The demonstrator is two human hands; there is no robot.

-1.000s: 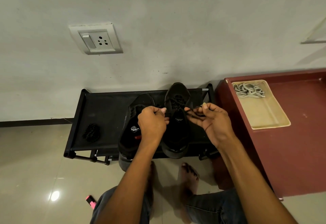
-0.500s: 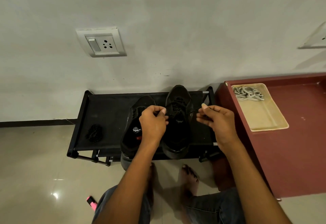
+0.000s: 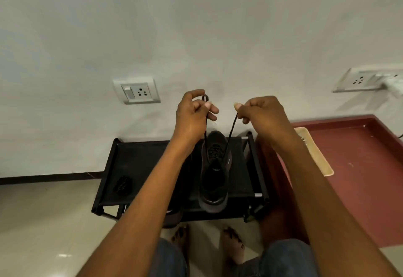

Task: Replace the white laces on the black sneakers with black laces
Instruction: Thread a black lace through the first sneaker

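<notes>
From my remote seat I see the pale wall (image 3: 196,26) filling the upper half of the view, with a tiled floor (image 3: 43,222) below it. Against that wall stands the black shoe rack (image 3: 139,167), which I will use as my landmark. To the right of the rack sits a dark red desk (image 3: 353,178), and a cream tray (image 3: 316,152) lies on the desk's edge nearest the rack. On the rack's top, toward its right side, a black sneaker (image 3: 214,172) stands with its toe toward the wall, black lacing already crossing its eyelets. A second sneaker (image 3: 174,218) shows only at the rack's front edge, mostly hidden behind the left forearm. On the rack's left part lies a small dark bundle (image 3: 123,185) (I cannot tell what it is).

Above the rack both hands are raised in front of the wall. The left hand (image 3: 192,113) has its fingers curled, pinching one end of the black lace (image 3: 231,132), and a short loop of lace pokes up above that grip. The right hand (image 3: 259,111) likewise has its fingers clamped on the other end. The two strands run taut, converging down into the sneaker's upper eyelets.

On the wall, a switch socket (image 3: 136,91) sits above the rack's left part, and another socket (image 3: 362,80) above the desk.
</notes>
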